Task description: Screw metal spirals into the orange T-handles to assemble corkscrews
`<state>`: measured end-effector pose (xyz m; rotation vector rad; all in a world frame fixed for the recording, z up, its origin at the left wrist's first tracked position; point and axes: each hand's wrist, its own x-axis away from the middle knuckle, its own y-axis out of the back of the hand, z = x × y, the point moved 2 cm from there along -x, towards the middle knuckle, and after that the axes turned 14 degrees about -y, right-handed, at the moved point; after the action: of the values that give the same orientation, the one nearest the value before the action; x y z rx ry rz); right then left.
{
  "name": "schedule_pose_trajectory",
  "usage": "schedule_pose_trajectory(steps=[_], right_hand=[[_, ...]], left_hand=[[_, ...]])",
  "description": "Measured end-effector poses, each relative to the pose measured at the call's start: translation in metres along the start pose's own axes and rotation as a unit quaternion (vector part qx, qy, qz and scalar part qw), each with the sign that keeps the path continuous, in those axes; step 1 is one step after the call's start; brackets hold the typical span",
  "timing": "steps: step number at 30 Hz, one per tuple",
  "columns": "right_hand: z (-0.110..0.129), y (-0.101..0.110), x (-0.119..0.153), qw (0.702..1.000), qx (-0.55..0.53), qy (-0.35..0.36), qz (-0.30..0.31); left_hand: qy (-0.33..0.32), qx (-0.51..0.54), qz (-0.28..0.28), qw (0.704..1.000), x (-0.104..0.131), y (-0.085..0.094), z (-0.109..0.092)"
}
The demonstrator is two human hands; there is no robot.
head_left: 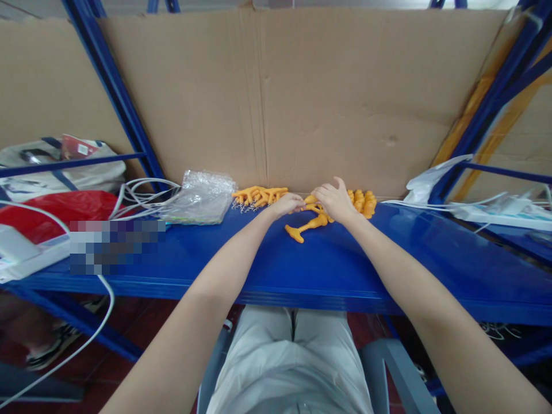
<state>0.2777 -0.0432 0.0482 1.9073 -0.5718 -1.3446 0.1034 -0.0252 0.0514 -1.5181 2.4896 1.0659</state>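
My left hand (290, 203) is over the blue tabletop, fingers closed at the tips against an orange plastic piece (310, 199). Just right of it, my right hand (334, 200) has its fingers stretched out and thumb raised, and it partly covers orange parts beneath. A jointed orange figure part (319, 221) reaches out from under that hand, ending in a hammer-shaped piece (295, 233) nearer me. Rounded, ridged orange pieces (368, 204) lie in a row on the right. Behind my left hand is a pile of branched orange pieces (259, 194) with small metal hooks or rings (245, 207).
A clear plastic bag stack (207, 192) and white cables (146, 190) lie left. Further left are a red bag (56, 213) and a cloth bag (103, 169). A cardboard wall (328, 103) stands behind, between blue posts (116, 92). White plastic (431, 181) sits right.
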Motion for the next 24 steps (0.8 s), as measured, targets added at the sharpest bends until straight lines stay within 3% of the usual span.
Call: schedule_pose_trajectory(steps=[6, 10, 17, 24], right_hand=[[-0.001, -0.001, -0.001, 0.999, 0.011, 0.0, -0.043], [-0.002, -0.003, 0.0, 0.999, 0.006, 0.007, -0.036], [0.011, 0.0, 0.001, 0.999, -0.027, 0.039, 0.004], [0.016, -0.001, -0.002, 0.999, 0.004, 0.045, 0.018]], left_hand=[[0.021, 0.148, 0.043, 0.988, 0.001, -0.001, 0.002], [0.02, 0.13, 0.051, 0.99, 0.002, -0.001, 0.003], [0.017, 0.096, 0.015, 0.995, 0.001, 0.002, 0.009], [0.03, 0.091, 0.019, 0.995, 0.002, 0.0, 0.007]])
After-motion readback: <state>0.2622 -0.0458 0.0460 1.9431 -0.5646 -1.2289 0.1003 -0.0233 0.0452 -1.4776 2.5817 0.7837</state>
